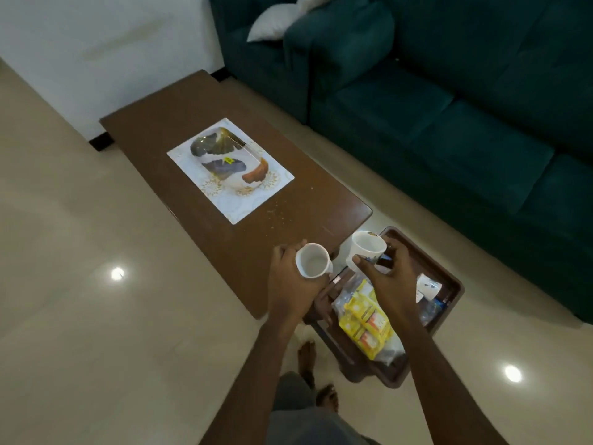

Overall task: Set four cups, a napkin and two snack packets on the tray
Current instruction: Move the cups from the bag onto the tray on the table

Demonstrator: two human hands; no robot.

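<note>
A white tray [272, 184] with a leaf print lies flat on the brown coffee table [154, 130]. My left hand [288, 281] grips a white cup [313, 261] over the table's near end. My right hand [390, 277] holds a second white cup [365, 250] just past the table's corner. Below them a low brown stool [449, 277] carries yellow snack packets [369, 319] in clear wrap and another patterned cup [428, 285] lying on its side. I see no napkin.
A dark green sofa [449, 107] with a white cushion [272, 22] runs along the right, close to the table. Glossy beige floor [80, 284] spreads to the left. My bare feet [317, 377] stand beside the stool.
</note>
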